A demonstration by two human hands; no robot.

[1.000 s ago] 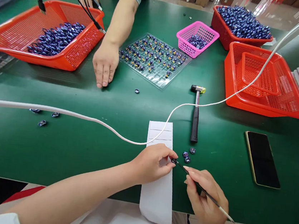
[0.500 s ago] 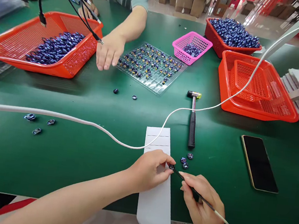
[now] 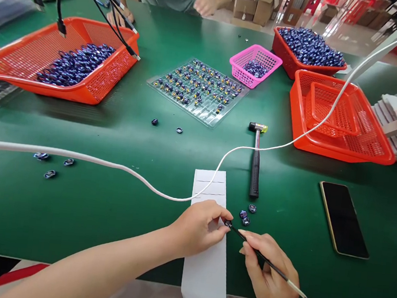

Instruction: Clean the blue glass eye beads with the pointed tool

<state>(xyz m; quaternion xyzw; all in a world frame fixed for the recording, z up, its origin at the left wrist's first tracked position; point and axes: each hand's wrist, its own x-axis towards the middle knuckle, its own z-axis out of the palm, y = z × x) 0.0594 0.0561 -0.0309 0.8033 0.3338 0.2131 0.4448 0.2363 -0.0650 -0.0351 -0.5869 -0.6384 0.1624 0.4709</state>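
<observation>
Between thumb and forefinger, my left hand [image 3: 201, 229] pinches a small dark metallic part [image 3: 227, 223] over a strip of white paper [image 3: 204, 274]. My right hand [image 3: 270, 272] grips a thin black stick with a pale end [image 3: 273, 266], held like a pen. Its dark tip meets the small part; what the tip is like is too small to tell. Just beyond my fingers lie several loose parts of the same dark kind [image 3: 243, 214]. A hammer with a black handle [image 3: 255, 174] rests past them, its head pointing away from me.
A white cable [image 3: 158, 191] crosses the table. Beyond are a clear tray of small parts [image 3: 207, 118], a pink basket [image 3: 238, 71] and orange baskets [image 3: 94, 90] [image 3: 342, 148]. A phone [image 3: 344, 220] lies right. Across the table, a co-worker's hand [image 3: 205, 3] is raised.
The co-worker's arm has drawn back from beside the clear tray to the far side. My hands, the small part and the stick have barely moved.
</observation>
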